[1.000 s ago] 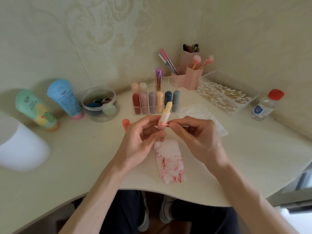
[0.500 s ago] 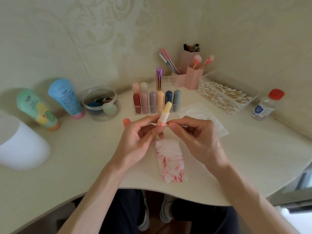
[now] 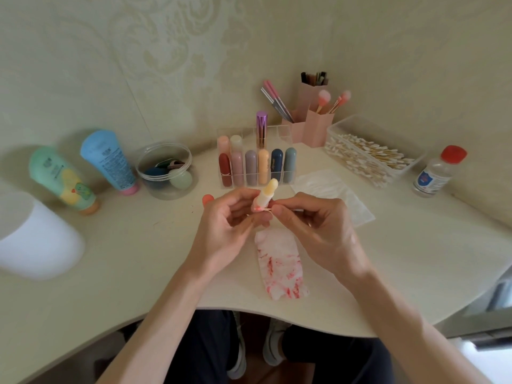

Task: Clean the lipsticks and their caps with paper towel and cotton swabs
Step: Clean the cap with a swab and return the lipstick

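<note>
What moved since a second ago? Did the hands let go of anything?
Hardly anything. The left hand nudged the lipstick slightly lower and leftward; the right hand followed with the cotton swab, tip still at its base. Nothing was let go. The stained paper towel and orange cap stayed put.

The desk (image 3: pixel 116 261) is smooth, matt cream laminate. The paper towel (image 3: pixel 279 268) looks soft, crinkled and red-smeared; the uncapped lipstick (image 3: pixel 266 193) is pale and waxy. The organiser (image 3: pixel 277 134) and swab box (image 3: pixel 368 128) are clear glossy plastic, the swabs (image 3: pixel 368 157) wood-sticked with cotton tips. One tube (image 3: pixel 261 128) shines metallic purple.
</note>
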Demonstrator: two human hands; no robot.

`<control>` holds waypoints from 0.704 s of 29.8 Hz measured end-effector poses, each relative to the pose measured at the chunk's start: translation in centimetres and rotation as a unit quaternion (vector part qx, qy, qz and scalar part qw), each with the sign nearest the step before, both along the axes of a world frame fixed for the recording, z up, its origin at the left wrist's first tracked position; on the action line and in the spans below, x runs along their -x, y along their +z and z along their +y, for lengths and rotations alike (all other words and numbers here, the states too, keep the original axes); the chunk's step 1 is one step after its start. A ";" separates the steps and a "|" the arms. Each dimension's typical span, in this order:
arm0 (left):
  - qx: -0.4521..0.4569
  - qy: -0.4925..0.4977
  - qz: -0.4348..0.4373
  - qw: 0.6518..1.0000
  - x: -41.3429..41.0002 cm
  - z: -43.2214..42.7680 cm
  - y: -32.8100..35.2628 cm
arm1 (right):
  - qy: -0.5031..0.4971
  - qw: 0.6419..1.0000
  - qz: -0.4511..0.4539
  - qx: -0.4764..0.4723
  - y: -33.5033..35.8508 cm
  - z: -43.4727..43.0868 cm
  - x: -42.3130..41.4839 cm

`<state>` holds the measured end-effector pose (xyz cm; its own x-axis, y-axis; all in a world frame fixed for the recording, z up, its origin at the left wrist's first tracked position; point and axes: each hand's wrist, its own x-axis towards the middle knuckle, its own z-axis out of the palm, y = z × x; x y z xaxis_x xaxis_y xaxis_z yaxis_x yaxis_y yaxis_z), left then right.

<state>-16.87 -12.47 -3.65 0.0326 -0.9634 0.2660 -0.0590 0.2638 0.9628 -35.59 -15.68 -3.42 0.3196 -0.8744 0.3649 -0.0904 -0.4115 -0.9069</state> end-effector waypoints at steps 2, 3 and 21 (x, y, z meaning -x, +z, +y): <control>-0.012 -0.021 0.003 1.000 0.0 0.1 0.1 | -0.006 1.000 -0.003 -0.002 0.0 0.0 0.1; -0.014 -0.030 -0.004 0.999 0.0 0.2 0.2 | -0.009 1.000 -0.005 -0.004 0.0 0.0 0.2; 0.003 0.005 0.010 1.000 -0.1 0.1 0.3 | -0.026 1.000 -0.003 0.009 0.2 0.0 0.3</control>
